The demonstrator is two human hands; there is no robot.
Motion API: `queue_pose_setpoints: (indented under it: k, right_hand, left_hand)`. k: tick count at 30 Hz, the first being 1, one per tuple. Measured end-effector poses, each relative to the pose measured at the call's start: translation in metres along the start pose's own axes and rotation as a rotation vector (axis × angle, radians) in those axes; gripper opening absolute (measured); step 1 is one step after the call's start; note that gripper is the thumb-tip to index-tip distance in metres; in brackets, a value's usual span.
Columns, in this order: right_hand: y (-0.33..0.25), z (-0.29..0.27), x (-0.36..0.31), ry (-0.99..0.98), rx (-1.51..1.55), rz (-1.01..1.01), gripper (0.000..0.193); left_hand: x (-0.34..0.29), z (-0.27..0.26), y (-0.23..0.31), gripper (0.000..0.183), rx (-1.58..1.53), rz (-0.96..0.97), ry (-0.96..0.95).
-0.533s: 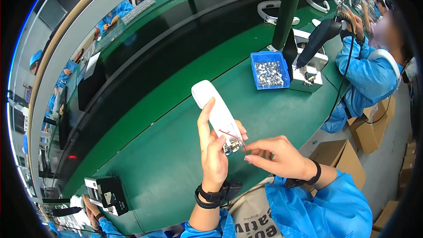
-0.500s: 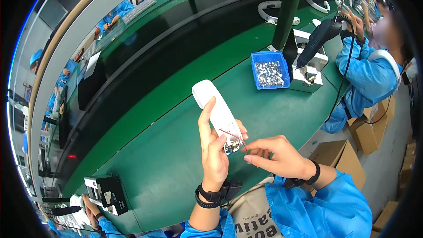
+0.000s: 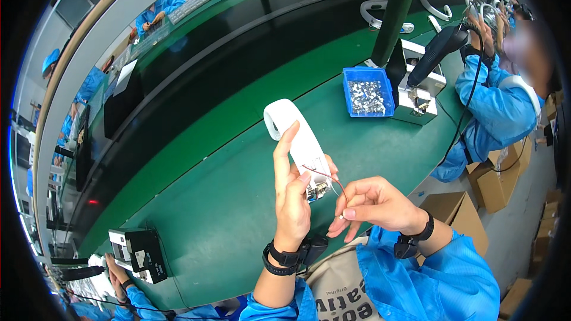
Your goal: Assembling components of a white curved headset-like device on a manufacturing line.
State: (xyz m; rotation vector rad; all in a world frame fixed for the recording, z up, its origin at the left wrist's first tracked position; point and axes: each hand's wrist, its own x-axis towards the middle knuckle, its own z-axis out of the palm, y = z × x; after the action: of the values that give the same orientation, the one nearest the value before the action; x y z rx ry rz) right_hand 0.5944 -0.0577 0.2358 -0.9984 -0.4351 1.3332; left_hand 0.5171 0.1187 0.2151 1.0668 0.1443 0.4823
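My left hand [image 3: 291,208] grips a white curved plastic housing [image 3: 297,134], tilted with its rounded end pointing away. At the housing's near end a small circuit board [image 3: 319,191] lies exposed. Thin red and dark wires [image 3: 344,190] run from there to my right hand [image 3: 380,205]. Thumb and fingertips of that hand pinch the wires near a tiny white tip [image 3: 341,217], perhaps a connector. Both hands are above the green bench [image 3: 232,220].
A blue bin [image 3: 372,113] of small metallic parts stands by a boxy fixture [image 3: 416,110] and a green post [image 3: 399,9]. A black cabled tool [image 3: 437,53] is above the fixture. Co-worker in blue [image 3: 496,107] at right; black-and-white box [image 3: 143,255] at lower left; cardboard box [image 3: 449,211] beside the bench.
My right hand has moved slightly right and down, drawing the wires farther from the housing; the tiny white tip now shows. The left hand still holds the housing.
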Motion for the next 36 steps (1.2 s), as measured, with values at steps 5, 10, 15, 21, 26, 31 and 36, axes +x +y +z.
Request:
queue_pose_setpoints:
  k: [5,10,15,21,26,31,36]
  right_hand:
    - [0.000,-0.005,-0.001,-0.063,0.015,-0.027,0.011]
    - [-0.004,-0.002,0.019,0.211,-0.786,-0.682,0.008]
    - [-0.010,0.002,0.041,0.333,-1.278,-0.921,0.017]
    - [-0.017,-0.001,0.048,0.312,-1.453,-0.970,0.022]
    - [-0.027,-0.002,0.047,0.244,-1.454,-0.925,0.022]
    - [-0.031,-0.002,0.051,0.197,-1.423,-0.905,0.021]
    - [-0.042,0.000,0.051,0.172,-1.482,-0.923,0.020]
  left_hand:
    - [0.000,-0.002,-0.002,0.075,0.001,0.005,-0.017]
    - [-0.004,-0.006,-0.001,0.074,-0.037,-0.015,-0.047]
    - [-0.001,0.001,0.000,0.072,0.049,0.023,0.052]
    - [-0.001,-0.002,0.004,0.072,0.061,0.060,-0.004]
    - [0.001,-0.011,-0.004,0.073,0.137,0.087,0.009]
    - [-0.001,-0.008,0.001,0.071,0.089,0.073,-0.009]
    - [-0.001,-0.007,-0.001,0.070,0.080,0.042,-0.036]
